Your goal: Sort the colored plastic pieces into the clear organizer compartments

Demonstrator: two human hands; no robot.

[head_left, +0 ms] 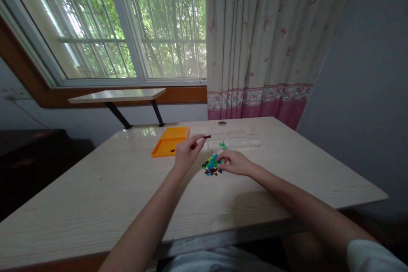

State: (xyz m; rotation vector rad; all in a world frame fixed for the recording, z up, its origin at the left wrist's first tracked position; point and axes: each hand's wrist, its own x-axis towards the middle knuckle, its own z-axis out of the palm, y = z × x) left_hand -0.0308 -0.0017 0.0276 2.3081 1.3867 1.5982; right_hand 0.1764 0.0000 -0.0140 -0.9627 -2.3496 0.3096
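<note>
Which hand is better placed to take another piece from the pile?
Right, probably: the right hand is at the pile, while the left hand, near the orange case, holds a brown piece.

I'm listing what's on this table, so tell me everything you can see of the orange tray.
The orange tray looks like plastic, with shallow raised edges and a crosswise ridge parting a far section from a near one. It lies flat and open-topped on the pale table. A small dark piece rests in the near section. The left hand covers its near right corner; whether they touch is unclear.
</note>
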